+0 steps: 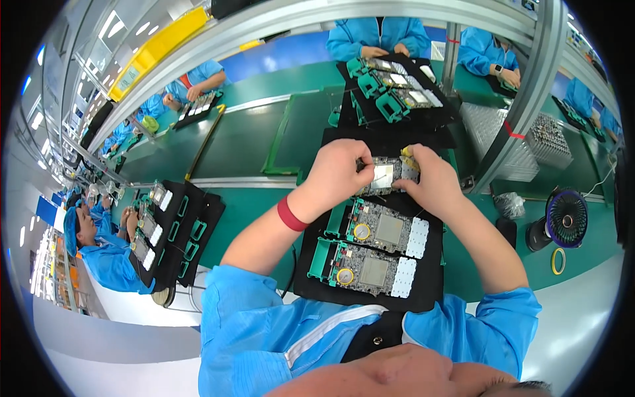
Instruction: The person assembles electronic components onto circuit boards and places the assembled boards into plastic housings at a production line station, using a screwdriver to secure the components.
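Closest of all, at the lower rim, comes part of my own head, then my thin, glossy blue jacket [248, 324], creased at the sleeves. My right grip [433, 182] holds the right end of a circuit board [383, 177], thumb at the near side, fingers at the far side. My left grip [337, 172] curls in at the board's left end; the fingertips are bunched, and I cannot tell whether they close on anything. A flat red band [291, 213] circles that wrist. Between my two grips the board shows a bright, smooth plate.

Just nearer to me than the grip lie a second board [377, 226] and, nearer still, a third board [362, 270]. Both are densely speckled, each with a dull metal square, a round yellow-rimmed part and a pale dotted strip, a green plastic frame [320, 261] at the left end. A matte black mat [423, 288] lies under them, on the smooth green desk [463, 264].

Right of my grip are a crinkled clear bag [509, 205], a fan [567, 217] with a purple rim and a yellow ring [559, 261]. Beyond it, past a grooved metal post [529, 99], people in blue work at more boards; a long yellow bin [159, 49] hangs far left.
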### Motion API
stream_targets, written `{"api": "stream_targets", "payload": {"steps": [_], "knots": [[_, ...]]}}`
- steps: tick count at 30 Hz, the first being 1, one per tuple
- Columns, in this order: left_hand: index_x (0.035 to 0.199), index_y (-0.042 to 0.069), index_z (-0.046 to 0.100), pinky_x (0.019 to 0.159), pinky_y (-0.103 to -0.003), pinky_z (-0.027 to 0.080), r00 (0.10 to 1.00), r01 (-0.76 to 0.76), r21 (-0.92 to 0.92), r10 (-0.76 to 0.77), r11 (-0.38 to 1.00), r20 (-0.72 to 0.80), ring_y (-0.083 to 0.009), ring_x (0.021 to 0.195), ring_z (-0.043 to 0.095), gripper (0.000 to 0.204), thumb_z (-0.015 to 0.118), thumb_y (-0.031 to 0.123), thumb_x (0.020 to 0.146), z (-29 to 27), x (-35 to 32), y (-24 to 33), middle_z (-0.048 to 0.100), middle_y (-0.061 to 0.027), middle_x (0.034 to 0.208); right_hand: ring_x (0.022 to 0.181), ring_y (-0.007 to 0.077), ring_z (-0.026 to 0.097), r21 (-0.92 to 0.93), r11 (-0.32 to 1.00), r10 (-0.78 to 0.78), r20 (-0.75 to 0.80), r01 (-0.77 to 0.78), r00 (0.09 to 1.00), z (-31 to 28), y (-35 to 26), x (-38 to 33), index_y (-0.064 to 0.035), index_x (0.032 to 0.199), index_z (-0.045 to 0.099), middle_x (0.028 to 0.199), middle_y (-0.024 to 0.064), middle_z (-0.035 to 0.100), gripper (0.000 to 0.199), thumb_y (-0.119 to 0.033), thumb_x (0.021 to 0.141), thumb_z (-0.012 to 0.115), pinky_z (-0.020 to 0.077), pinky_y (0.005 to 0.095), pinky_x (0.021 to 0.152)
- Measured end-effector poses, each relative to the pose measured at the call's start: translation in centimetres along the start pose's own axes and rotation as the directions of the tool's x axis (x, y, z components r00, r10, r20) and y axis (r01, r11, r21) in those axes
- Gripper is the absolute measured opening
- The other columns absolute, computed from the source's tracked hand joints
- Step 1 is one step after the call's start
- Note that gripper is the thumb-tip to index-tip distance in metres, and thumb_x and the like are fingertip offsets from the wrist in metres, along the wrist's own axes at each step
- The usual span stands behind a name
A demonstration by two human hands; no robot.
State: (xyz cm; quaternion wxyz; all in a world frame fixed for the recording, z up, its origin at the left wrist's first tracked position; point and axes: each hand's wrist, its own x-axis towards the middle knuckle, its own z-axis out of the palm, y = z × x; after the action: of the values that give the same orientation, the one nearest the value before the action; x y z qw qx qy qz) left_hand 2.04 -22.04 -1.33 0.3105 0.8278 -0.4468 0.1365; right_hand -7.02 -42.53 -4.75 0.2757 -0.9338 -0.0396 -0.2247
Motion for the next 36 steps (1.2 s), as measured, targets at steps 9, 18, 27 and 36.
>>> {"api": "stream_targets", "payload": {"steps": [9, 18, 27, 36], "knots": [[0.074, 0.003, 0.063, 0.062, -0.039, 0.050, 0.997, 0.061, -0.006, -0.061, 0.998, -0.035, -0.0295, 0.069, 0.063, 0.012, 0.072, 0.011, 0.072, 0.1, -0.1, 0.3, 0.064, -0.0117, 0.073, 0.091, 0.0292, 0.065, -0.037, 0.994, -0.110, -0.178, 0.105, 0.978, -0.6, 0.4, -0.5, -0.0033, 0.111, 0.063, 0.107, 0.0090, 0.060, 0.040, -0.020, 0.077, 0.078, 0.0529, 0.0372, 0.077], [0.071, 0.003, 0.061, 0.063, -0.040, 0.050, 0.997, 0.033, 0.032, -0.031, 0.999, -0.071, -0.0303, 0.069, 0.062, 0.012, 0.071, 0.009, 0.071, 0.4, -0.3, 0.5, 0.062, -0.0119, 0.072, 0.080, 0.0259, 0.062, -0.046, 0.921, -0.386, -0.243, 0.387, 0.890, -0.9, 0.7, 1.5, -0.0078, 0.096, 0.069, 0.089, 0.0053, 0.061, 0.017, -0.003, 0.080, 0.069, 0.0505, 0.0381, 0.067], [0.069, 0.004, 0.059, 0.063, -0.040, 0.048, 0.994, 0.017, 0.039, -0.013, 0.999, -0.108, -0.0295, 0.069, 0.059, 0.012, 0.072, 0.007, 0.069, 0.6, -0.9, 0.7, 0.059, -0.0099, 0.069, 0.076, 0.0233, 0.055, -0.076, 0.875, -0.484, -0.187, 0.478, 0.855, -0.3, 0.1, 2.6, -0.0071, 0.092, 0.070, 0.084, 0.0033, 0.057, 0.017, -0.006, 0.076, 0.072, 0.0474, 0.0352, 0.065], [0.069, 0.005, 0.056, 0.062, -0.041, 0.046, 0.990, -0.014, 0.022, 0.017, 1.000, -0.141, -0.0286, 0.069, 0.057, 0.015, 0.071, 0.005, 0.070, 0.7, -1.1, 0.6, 0.057, -0.0086, 0.068, 0.080, 0.0226, 0.054, -0.101, 0.860, -0.510, -0.132, 0.501, 0.850, -0.2, -0.2, 2.7, -0.0065, 0.088, 0.070, 0.087, 0.0023, 0.058, 0.015, -0.009, 0.074, 0.076, 0.0480, 0.0337, 0.066]]}}
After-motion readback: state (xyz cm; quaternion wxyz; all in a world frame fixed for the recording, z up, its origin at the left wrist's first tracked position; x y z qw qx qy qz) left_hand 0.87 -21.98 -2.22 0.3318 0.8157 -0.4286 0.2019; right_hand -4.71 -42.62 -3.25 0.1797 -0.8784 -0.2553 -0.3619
